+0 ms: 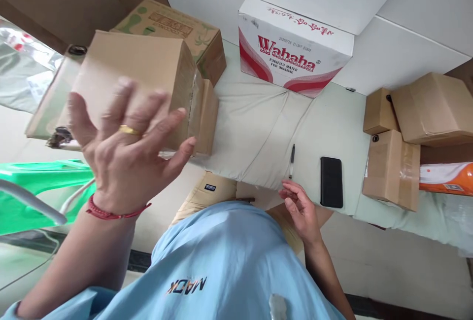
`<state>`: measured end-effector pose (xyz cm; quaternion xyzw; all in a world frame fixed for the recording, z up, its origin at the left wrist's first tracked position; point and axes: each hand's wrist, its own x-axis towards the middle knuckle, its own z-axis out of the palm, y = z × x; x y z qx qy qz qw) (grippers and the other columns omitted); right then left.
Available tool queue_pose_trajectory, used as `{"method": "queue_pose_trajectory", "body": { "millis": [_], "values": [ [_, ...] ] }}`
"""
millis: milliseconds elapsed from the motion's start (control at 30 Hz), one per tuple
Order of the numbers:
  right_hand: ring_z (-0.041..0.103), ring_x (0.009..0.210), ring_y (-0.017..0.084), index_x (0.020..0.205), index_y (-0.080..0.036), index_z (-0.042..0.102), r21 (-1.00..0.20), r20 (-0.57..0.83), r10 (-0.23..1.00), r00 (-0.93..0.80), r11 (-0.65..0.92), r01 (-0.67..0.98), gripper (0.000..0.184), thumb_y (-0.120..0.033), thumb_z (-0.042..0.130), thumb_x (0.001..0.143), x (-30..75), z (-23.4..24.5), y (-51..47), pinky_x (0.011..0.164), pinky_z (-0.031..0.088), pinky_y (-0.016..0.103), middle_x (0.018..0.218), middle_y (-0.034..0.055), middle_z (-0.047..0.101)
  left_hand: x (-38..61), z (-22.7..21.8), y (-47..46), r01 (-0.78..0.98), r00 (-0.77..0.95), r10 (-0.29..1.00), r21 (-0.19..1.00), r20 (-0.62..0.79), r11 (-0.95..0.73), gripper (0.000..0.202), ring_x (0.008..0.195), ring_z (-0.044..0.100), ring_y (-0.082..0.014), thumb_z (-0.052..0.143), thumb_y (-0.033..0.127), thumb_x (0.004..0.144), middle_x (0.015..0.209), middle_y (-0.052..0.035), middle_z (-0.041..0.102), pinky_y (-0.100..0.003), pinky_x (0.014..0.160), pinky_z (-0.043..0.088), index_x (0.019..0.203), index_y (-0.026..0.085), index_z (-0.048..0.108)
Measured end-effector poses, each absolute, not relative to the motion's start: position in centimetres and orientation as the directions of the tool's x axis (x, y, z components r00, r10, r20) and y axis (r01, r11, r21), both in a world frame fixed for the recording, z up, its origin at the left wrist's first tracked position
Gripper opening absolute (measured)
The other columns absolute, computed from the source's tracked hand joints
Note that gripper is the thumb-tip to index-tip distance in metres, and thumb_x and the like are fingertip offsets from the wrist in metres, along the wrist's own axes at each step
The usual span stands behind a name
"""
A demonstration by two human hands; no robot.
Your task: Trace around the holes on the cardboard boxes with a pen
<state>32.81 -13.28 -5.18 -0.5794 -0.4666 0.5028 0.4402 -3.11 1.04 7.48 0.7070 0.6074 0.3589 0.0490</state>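
Note:
My left hand (125, 162) is raised with its back to the camera and its fingers spread; it wears a gold ring and a red cord bracelet. It is in front of a plain cardboard box (140, 63) at the left end of the table, fingertips at the box's taped side; a grip is not visible. My right hand (301, 209) rests low at the table's near edge, palm up, fingers loosely curled around nothing. A black pen (291, 160) lies just beyond it and a black phone (331, 182) lies to its right.
The table is covered by a pale cloth (258, 127). A white and red Wahaha carton (291, 49) stands at the back. A green-printed carton (173, 26) sits behind the plain box. Small taped boxes (391, 169) and an orange packet (447, 179) are at the right. Green plastic furniture (37, 187) is at the left.

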Motion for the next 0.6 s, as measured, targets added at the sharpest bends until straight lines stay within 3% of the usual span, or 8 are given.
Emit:
{"method": "queue_pose_trajectory", "body": {
  "millis": [67, 133, 200, 333, 433, 500, 567, 600],
  "values": [
    [0.076, 0.113, 0.027, 0.132, -0.03, 0.074, -0.974, -0.165, 0.985, 0.044, -0.17, 0.15, 0.037, -0.051, 0.071, 0.102, 32.9, -5.0, -13.2, 0.102, 0.065, 0.047, 0.145, 0.0124, 0.067, -2.2, 7.9, 0.8, 0.893, 0.123, 0.858, 0.322, 0.499, -0.315, 0.035, 0.149, 0.06, -0.0372, 0.087, 0.033, 0.075, 0.149, 0.0112, 0.071, -0.071, 0.135, 0.025, 0.11, 0.035, 0.08],
    [0.077, 0.11, 0.027, 0.129, -0.03, 0.075, -0.967, -0.166, 0.985, 0.037, -0.17, 0.188, 0.035, -0.051, 0.072, 0.101, 33.0, -5.0, -13.2, 0.101, 0.065, 0.047, 0.142, 0.0123, 0.068, -2.4, 8.1, 0.5, 0.895, 0.152, 0.831, 0.282, 0.536, -0.346, 0.023, 0.141, 0.068, -0.0359, 0.081, 0.029, 0.081, 0.148, 0.0085, 0.073, -0.067, 0.125, 0.045, 0.104, 0.032, 0.08],
    [0.078, 0.107, 0.026, 0.127, -0.029, 0.076, -0.963, -0.172, 0.984, 0.035, -0.176, 0.207, 0.034, -0.052, 0.071, 0.101, 33.0, -5.3, -13.2, 0.099, 0.066, 0.047, 0.139, 0.0125, 0.07, -3.2, 8.3, 0.1, 0.873, 0.145, 0.82, 0.318, 0.553, -0.369, 0.015, 0.141, 0.068, -0.0375, 0.079, 0.029, 0.081, 0.143, 0.007, 0.075, -0.067, 0.123, 0.048, 0.096, 0.03, 0.08],
    [0.078, 0.103, 0.025, 0.125, -0.028, 0.076, -0.954, -0.156, 0.986, 0.06, -0.167, 0.249, 0.034, -0.053, 0.07, 0.101, 33.4, -5.5, -13.1, 0.096, 0.066, 0.045, 0.135, 0.0123, 0.072, -3.9, 8.1, -1.8, 0.838, 0.098, 0.753, 0.353, 0.651, -0.415, 0.005, 0.149, 0.059, -0.0404, 0.078, 0.031, 0.076, 0.122, 0.0043, 0.081, -0.073, 0.127, 0.041, 0.077, 0.03, 0.074],
    [0.075, 0.11, 0.026, 0.13, -0.028, 0.074, -0.924, -0.085, 0.98, 0.181, -0.146, 0.354, 0.037, -0.051, 0.07, 0.101, 35.1, -4.4, -12.3, 0.098, 0.064, 0.046, 0.133, 0.0125, 0.073, -1.8, 6.6, -3.9, 0.763, 0.098, 0.727, 0.417, 0.68, -0.494, 0.006, 0.138, 0.064, -0.0407, 0.078, 0.035, 0.075, 0.101, 0.0044, 0.08, -0.082, 0.128, 0.033, 0.076, 0.036, 0.072],
    [0.073, 0.113, 0.028, 0.134, -0.026, 0.071, -0.873, 0.003, 0.945, 0.328, -0.158, 0.462, 0.043, -0.052, 0.07, 0.1, 37.8, -3.0, -11.0, 0.097, 0.063, 0.046, 0.129, 0.0131, 0.073, 0.9, 4.5, -4.3, 0.622, 0.242, 0.782, 0.527, 0.574, -0.579, 0.015, 0.122, 0.072, -0.0356, 0.078, 0.029, 0.078, 0.096, 0.0046, 0.08, -0.077, 0.127, 0.039, 0.088, 0.041, 0.076],
    [0.071, 0.116, 0.029, 0.135, -0.023, 0.068, -0.792, 0.161, 0.856, 0.492, -0.185, 0.581, 0.048, -0.053, 0.072, 0.097, 42.1, -1.5, -8.8, 0.094, 0.062, 0.047, 0.13, 0.0143, 0.072, 3.8, 1.3, -3.2, 0.433, 0.506, 0.751, 0.628, 0.425, -0.647, 0.015, 0.112, 0.076, -0.0318, 0.078, 0.025, 0.082, 0.102, 0.0011, 0.081, -0.067, 0.121, 0.05, 0.091, 0.037, 0.077],
    [0.069, 0.119, 0.03, 0.133, -0.022, 0.066, -0.742, 0.269, 0.798, 0.54, -0.186, 0.644, 0.05, -0.053, 0.073, 0.095, 44.8, -0.7, -7.4, 0.094, 0.061, 0.048, 0.131, 0.0157, 0.07, 5.0, -0.5, -2.2, 0.422, 0.541, 0.749, 0.646, 0.384, -0.636, 0.009, 0.116, 0.075, -0.0315, 0.075, 0.025, 0.086, 0.106, -0.0013, 0.081, -0.064, 0.119, 0.053, 0.089, 0.033, 0.075]
  ]
}}
